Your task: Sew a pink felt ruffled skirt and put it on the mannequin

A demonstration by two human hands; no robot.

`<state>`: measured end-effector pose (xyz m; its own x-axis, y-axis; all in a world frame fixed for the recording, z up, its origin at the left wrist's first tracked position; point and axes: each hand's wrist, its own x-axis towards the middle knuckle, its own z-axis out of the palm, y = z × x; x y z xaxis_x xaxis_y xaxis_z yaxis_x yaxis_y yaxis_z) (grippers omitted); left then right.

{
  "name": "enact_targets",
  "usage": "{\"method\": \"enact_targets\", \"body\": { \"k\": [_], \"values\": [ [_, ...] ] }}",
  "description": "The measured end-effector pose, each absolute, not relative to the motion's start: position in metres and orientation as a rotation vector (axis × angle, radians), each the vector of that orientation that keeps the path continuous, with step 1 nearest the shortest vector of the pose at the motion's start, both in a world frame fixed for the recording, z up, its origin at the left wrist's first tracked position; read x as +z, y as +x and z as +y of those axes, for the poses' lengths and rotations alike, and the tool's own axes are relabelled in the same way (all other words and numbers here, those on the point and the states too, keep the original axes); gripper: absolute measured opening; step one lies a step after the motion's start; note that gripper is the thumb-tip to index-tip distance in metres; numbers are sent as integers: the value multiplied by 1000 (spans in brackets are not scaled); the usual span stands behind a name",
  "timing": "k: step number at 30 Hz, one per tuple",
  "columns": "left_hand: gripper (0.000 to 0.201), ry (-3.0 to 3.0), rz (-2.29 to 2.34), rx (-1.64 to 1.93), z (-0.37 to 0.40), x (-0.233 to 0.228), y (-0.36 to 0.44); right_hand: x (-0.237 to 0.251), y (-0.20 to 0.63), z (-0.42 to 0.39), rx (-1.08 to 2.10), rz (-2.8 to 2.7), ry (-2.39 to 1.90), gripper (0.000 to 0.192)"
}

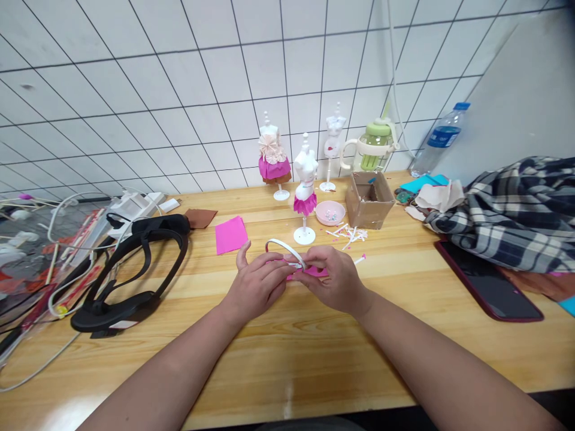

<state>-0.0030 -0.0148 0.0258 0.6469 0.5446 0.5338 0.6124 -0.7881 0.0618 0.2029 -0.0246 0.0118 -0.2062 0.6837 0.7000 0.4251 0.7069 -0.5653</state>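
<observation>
Pinching the curved white strip (299, 257) between thumb and fingers, the right hand (336, 280), at four o'clock of it, hides its lower end, and the pink sheet (319, 272) below shows only in parts. The left hand (258, 282) is at eight o'clock from the strip, its thumb spread, but I cannot tell whether its fingers grip something. At twelve o'clock stands the pink-skirted dress form (305, 193).

A black smartphone in a dark red case (489, 281) is laid flat beside a heap of black-and-white plaid fabric (525, 209). Near the white tiled wall (188, 120), a clear blue-capped plastic bottle (442, 139) and a transparent green-lidded jug (376, 143) are placed. At left, a black curved strap frame (164, 225) is seen.
</observation>
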Motion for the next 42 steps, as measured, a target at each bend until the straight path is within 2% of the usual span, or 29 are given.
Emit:
{"method": "enact_targets", "body": {
  "k": [7,16,22,27,30,38,42],
  "values": [
    [21,-2909,-1067,-970,-17,26,-3,22,206,-23,589,-1786,-801,25],
    [16,-3265,-1102,-1267,-20,24,-1,22,210,-15,542,-1869,-893,25],
    [20,-3249,-1109,-1400,-17,20,-3,19,209,-13,604,-1832,-992,21],
    [34,-3240,-1054,-1530,-16,19,-2,15,207,-13,716,-1777,-1030,19],
    [37,-3290,-1011,-1571,-16,19,-3,13,207,-13,800,-1740,-1037,20],
    [42,-3447,-886,-1451,-19,25,-3,17,206,-10,1097,-1449,-961,18],
    [38,-3444,-855,-1298,-18,26,-1,18,204,-11,1185,-1385,-940,21]
  ]
}}
